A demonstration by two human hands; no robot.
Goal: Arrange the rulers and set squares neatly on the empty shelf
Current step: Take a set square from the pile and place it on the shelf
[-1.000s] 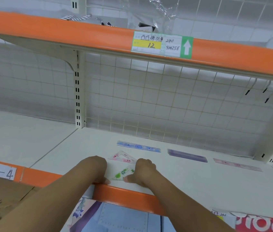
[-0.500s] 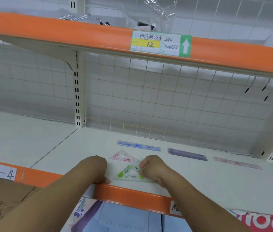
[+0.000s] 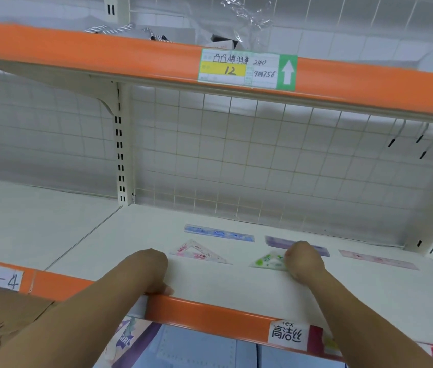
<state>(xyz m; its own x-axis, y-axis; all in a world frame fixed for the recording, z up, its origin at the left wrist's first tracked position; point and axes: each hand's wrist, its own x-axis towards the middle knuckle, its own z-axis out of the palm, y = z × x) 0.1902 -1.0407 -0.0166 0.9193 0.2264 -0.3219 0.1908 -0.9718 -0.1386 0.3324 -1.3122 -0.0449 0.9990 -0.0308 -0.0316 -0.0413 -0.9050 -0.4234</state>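
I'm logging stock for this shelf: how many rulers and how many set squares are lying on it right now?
Rulers: 3 (blue ruler, purple ruler, pink ruler)
Set squares: 2 (pink set square, green set square)
Total: 5

Left hand point(image 3: 154, 272) fisted, right hand point(image 3: 304, 261) curled, reaching farther forward

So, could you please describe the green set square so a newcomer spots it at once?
On the white shelf with the orange lip, two set squares lie before a row of rulers. The green set square is the right one, by the purple ruler; its neighbour is pink, and the right hand holds it.
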